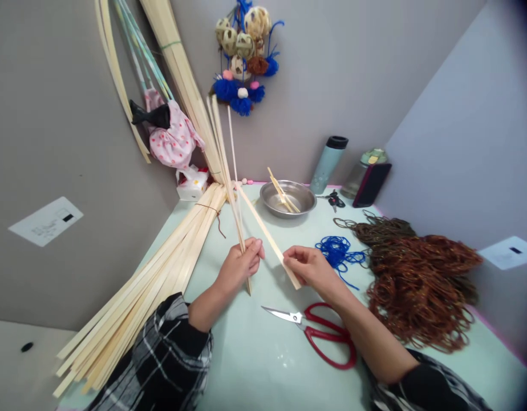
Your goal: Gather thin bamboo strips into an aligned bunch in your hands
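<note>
Several thin pale bamboo strips [226, 162] stand upright in my left hand [241, 265], whose fingers are closed around their lower part. The strips' lower tips show just beneath the hand. Between thumb and fingers, my right hand [308, 265] pinches a single flat bamboo strip [266, 231], which slants up and away to the left. Its upper end comes close to the strips in the other hand; I cannot tell whether they touch. Red-handled scissors [317, 331] lie on the table beneath my right hand and forearm, blades pointing left.
A large tied bundle of bamboo strips [169, 274] lies at the left. Behind stand a steel bowl [267, 208] with short strips, a blue tumbler [329, 165] and a bottle [353, 181] beside a phone [372, 185]. Blue cord [337, 251] and brown cord [417, 285] lie right.
</note>
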`<state>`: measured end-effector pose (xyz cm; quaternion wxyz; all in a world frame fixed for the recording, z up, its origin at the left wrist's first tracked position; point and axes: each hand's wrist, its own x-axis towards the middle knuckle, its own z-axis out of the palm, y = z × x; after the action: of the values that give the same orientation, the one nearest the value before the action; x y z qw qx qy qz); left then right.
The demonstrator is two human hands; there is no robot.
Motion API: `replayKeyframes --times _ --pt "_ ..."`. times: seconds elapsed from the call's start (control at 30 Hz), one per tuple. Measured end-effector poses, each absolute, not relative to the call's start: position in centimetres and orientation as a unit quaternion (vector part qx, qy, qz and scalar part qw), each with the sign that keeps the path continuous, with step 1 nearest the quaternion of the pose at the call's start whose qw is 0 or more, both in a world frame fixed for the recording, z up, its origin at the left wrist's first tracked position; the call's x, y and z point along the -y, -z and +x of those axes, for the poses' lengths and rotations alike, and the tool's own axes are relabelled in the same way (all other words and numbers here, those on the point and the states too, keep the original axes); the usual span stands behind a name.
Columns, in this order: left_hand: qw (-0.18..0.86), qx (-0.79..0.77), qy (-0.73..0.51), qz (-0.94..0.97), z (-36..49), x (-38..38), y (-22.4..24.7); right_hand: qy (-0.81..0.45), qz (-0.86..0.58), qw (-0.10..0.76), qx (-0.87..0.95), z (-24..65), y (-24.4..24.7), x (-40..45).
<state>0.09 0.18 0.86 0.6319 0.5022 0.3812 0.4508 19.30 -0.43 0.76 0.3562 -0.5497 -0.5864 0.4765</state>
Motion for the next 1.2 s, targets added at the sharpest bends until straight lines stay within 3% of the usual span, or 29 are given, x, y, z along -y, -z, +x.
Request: replayKeyframes --times 0.1,0.37,1.2 --pt "0.644 -0.381 -0.447 0.491 0.1 -0.1 -1.0 -0.543 -0.492 0.402 0.548 18.8 -0.7 0.7" --pt "0.65 -0.362 -0.394 0.54 0.5 0.3 -0.6 -0.516 -0.456 0.479 0.545 17.9 -1.2 1.3" --pt "0.542 -0.462 -0.368 0.597 0.8 0.9 -1.4 -0.455 -0.48 0.432 0.614 17.7 -1.3 2.2"
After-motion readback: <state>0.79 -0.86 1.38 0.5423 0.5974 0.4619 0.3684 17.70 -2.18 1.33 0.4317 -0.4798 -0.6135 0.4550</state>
